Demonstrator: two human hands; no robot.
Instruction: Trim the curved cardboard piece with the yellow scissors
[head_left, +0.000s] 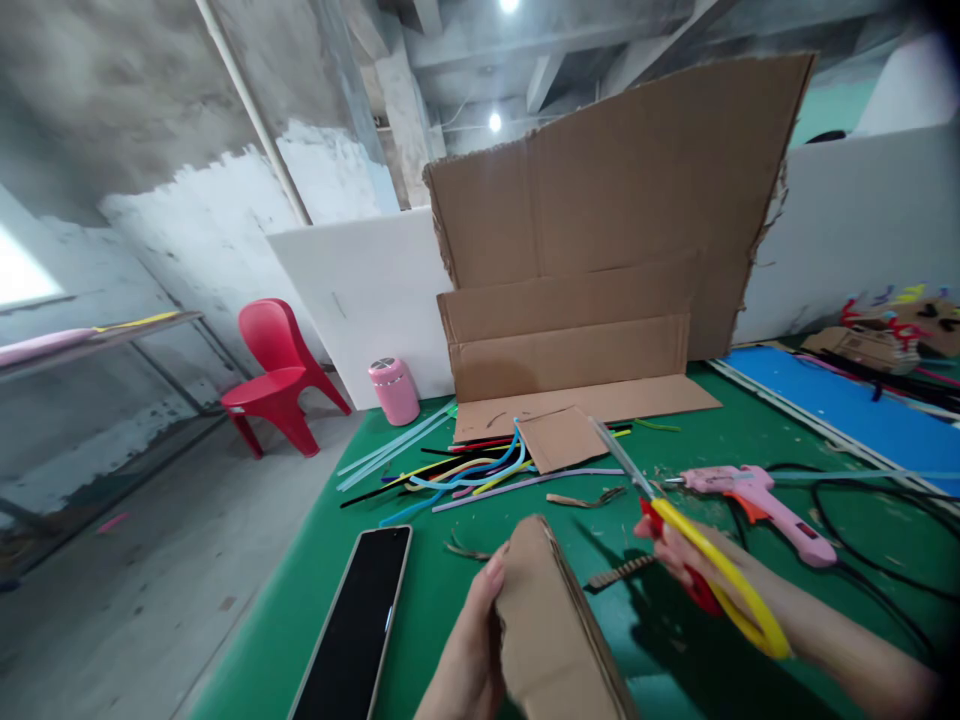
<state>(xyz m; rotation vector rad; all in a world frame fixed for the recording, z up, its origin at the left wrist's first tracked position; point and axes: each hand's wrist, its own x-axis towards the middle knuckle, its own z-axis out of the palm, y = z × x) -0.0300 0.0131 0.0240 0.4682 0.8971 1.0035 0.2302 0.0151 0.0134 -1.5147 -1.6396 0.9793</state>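
In head view, we grip a folded cardboard piece [547, 630] w/ our L hand [469, 650], thumb on its side. Our R hand [679, 560] is closed on the scissors [660, 502], blades pointing fwd, apart from the cardboard; whether the blades are parted, we cannot tell. Beside our L hand, to its left, lies a phone [356, 620]. Beyond our R hand, slightly right, is a pink glue gun [772, 508]; coloured stems [480, 480] lie fwd of L hand.
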